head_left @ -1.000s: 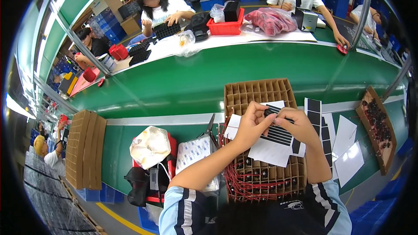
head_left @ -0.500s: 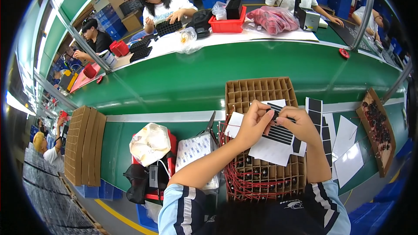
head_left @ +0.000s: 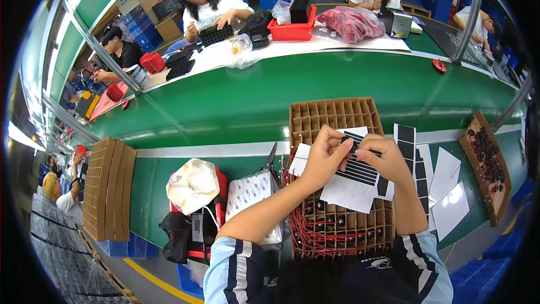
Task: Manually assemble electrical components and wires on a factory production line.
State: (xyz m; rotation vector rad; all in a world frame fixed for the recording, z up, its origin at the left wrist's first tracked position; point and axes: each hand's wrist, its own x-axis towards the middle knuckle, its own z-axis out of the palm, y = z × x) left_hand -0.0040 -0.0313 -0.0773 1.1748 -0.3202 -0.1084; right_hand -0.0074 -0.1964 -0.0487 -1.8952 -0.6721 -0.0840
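Above the middle of the bench, my left hand (head_left: 325,159) pinches a small black part (head_left: 354,146), whose exact kind is mostly hidden by the fingers. From the other side my right hand (head_left: 388,160) closes on it, thumb and fingertips together. Just under both hands lies a white sheet with black strips (head_left: 360,173). It rests on a cardboard divider tray (head_left: 336,114) with many small cells. Round black parts (head_left: 340,222) with red wires (head_left: 315,240) fill the tray's near cells, and the wires spill over its left side.
Left of the tray are scissors (head_left: 271,156), a white printed pack (head_left: 247,194) and a white bag (head_left: 193,184) on a red bin. Stacked cardboard dividers (head_left: 107,188) stand farther left. To the right lie label sheets (head_left: 405,141) and a tilted box of black parts (head_left: 488,163). Co-workers sit opposite.
My fingers have shifted slightly around the small black part, the left hand rising a little. Across the bench, a co-worker at the right has drawn an arm in.
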